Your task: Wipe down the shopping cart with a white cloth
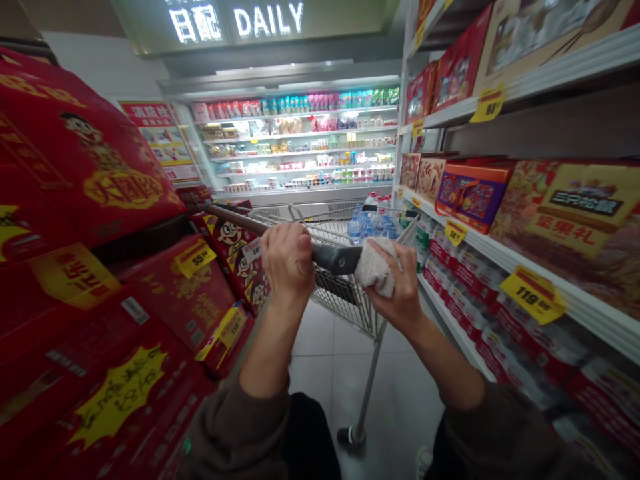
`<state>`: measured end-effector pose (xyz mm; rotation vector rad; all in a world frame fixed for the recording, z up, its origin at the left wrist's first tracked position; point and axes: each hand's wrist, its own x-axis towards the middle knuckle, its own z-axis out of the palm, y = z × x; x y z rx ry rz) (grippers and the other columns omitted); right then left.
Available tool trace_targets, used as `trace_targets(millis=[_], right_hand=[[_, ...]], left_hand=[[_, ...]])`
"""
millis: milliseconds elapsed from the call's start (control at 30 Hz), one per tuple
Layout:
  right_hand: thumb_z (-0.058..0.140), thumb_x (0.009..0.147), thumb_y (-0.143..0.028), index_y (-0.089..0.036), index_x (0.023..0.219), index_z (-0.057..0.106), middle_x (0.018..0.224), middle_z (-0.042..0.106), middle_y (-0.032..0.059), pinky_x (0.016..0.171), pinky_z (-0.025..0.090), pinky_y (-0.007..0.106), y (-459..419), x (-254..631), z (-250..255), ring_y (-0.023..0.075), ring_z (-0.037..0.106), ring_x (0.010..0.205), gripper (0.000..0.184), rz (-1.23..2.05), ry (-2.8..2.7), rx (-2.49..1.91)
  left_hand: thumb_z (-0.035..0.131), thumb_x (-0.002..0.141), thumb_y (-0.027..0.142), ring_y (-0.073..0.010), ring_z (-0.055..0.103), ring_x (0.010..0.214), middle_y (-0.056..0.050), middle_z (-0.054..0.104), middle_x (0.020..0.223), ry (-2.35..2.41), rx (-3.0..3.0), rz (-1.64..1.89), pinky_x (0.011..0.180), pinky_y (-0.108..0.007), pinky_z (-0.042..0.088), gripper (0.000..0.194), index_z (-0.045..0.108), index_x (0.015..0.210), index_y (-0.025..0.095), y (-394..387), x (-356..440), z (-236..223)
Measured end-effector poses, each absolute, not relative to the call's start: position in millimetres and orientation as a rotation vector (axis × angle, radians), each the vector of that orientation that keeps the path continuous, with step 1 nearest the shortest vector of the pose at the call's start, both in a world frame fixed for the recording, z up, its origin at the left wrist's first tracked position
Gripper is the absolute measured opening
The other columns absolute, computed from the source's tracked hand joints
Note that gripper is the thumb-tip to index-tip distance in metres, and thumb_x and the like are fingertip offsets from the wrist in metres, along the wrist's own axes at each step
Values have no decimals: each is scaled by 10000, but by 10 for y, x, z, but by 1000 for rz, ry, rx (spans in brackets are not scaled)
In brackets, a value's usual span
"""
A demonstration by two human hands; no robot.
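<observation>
My left hand (287,259) is wrapped around the dark handle (327,257) of a metal shopping cart (353,310). A bunched whitish cloth (376,270) is in my right hand (405,287), pressed against the right end of that handle. The fingers close over the cloth, with the thumb side partly hidden. The handle slants across the view, its far left end reaching toward the stacked red boxes. Beneath it, the cart's wire basket and one leg with a wheel (354,439) are visible.
Stacked red gift boxes (165,287) with yellow price tags line the left side. Shelves of boxed goods (570,213) and wrapped packs run close along the right. Blue-tinted bottles (357,227) show beyond the cart. A lit refrigerated case (300,153) stands ahead across the tiled floor (313,373).
</observation>
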<state>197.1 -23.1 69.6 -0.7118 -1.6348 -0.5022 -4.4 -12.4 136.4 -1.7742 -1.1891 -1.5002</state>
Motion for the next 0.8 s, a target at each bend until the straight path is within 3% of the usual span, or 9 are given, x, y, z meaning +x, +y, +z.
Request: trace_targets(millis=[200,367,467,600,667,800], right_hand=[[653,879,-334,-219,1368,603,1273,623,136,1044,500,512,-84,2381,717,294,580,1189,505,-429,-1559,-917],[715,793,-294,-205,1169,712,1169,685,106,995,529,491,-358,2719,1049,286,649,1103,386,-374,-1404,-1010],[710,836,-307,-203,1309,643,1277,641,124,1062,489,494,-671,2697,1342,295,610,1203,489,-578,-1225,-962],[662,861,-303,-230,1320,629,1333,633,121,1035,443,502,-811,2535,1591,333,536,1267,466,-844,-1633,-1098],[617,859,-260,-229,1271,649,1280,656,120,942,429,456,-765,2517,1658,330,542,1208,414,-927,-1779,-1296],[592,838,-283,-191,1072,693,1084,685,123,782,333,379,-644,2643,1805,283,541,1022,270,-992,-1865,-1593]], left_hand=[[52,1010,663,-263,515,883,-82,595,820,-1267,-1764,-1399,946,-416,372,695,551,783,235,-164,465,1375],[185,1038,614,-273,545,938,-96,619,860,-1265,-1760,-1406,1032,-446,371,611,608,856,211,-101,837,1320],[295,1050,558,-282,557,1090,-109,664,1018,-1140,-1849,-1430,1140,-457,320,509,643,1042,187,-74,979,1231],[369,1062,450,-251,519,1292,-107,650,1293,-918,-2058,-1420,1216,-438,275,429,567,1331,180,-44,930,1163],[442,1043,437,-246,525,1301,-101,648,1312,-914,-2055,-1442,1203,-443,303,402,578,1336,198,-8,713,1220],[500,1017,429,-311,502,1290,-131,668,1240,-1165,-1661,-1562,1171,-535,288,323,689,1142,198,155,-156,1516]])
